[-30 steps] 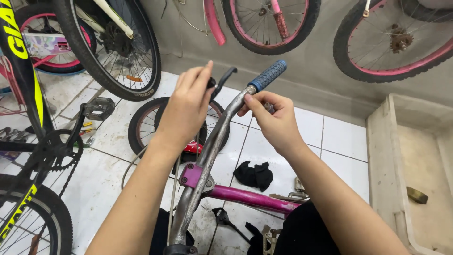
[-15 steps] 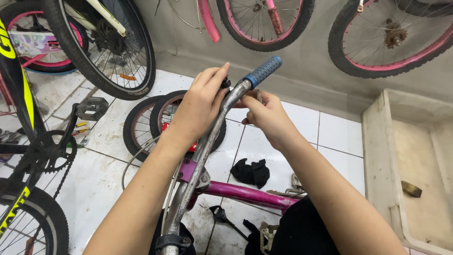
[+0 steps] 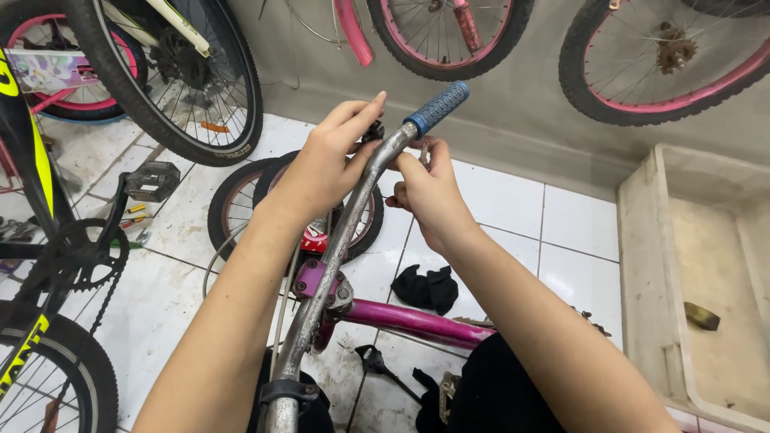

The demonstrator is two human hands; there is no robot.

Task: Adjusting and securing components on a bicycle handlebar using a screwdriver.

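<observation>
A: Obs. Curved bare-steel handlebar (image 3: 353, 216) of the small magenta-frame bike (image 3: 417, 321) runs from frame btm ctr up toward 1 o'clock and ends in a ribbed blue rubber grip (image 3: 437, 107).

B: Hands?

A: Left hand (image 3: 325, 164) wraps the bar just below the grip, fingers curled over a small dark fitting (image 3: 372, 131) on the bar's far side. Right hand (image 3: 429, 192) sits at 3 o'clock of the bar, fingertips pinched on a small metal part (image 3: 423, 151) next to the bar. Can't tell what the part is.

B: Technique note?

A: Judgement: brace the bar w/ left hand so it doesn't swing; keep the right-hand pinch close to the bar, small moves only, since a dropped part could roll among floor clutter.

B: Bar condition?

A: Dull grey, scuffed, grimy near the purple stem clamp (image 3: 317, 281). Grip looks intact.

B: Surroundings?

A: Small black tyre w/ red hub (image 3: 321, 210) below the bar; black rag (image 3: 425, 287) at 5 o'clock on white tile floor (image 3: 561, 224). Black bike w/ yellow lettering (image 3: 32, 240) at 9 o'clock. Pink-rim wheels (image 3: 666, 64) hang at 12–2 o'clock. Beige plastic tub (image 3: 642, 265) at 3 o'clock.
</observation>
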